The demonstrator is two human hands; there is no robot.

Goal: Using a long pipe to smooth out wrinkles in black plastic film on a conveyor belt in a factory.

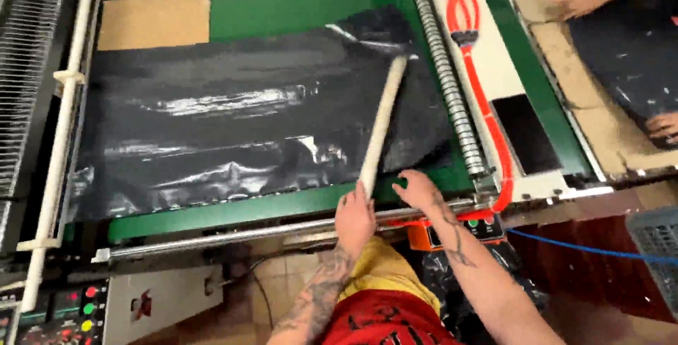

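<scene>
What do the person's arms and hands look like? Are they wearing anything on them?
Both arms are bare, with no sleeves, gloves or watch in sight. The left arm has dark tattoos all along the forearm. The right arm has dark branching tattoo lines running up from near the wrist. Both hands, left hand and right hand, are bare.

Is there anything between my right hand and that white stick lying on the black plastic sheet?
Nothing visible. The right hand rests on the sheet's near edge just beside the white stick, with only bare black plastic sheet between them. The left hand already grips the stick's near end.
</scene>
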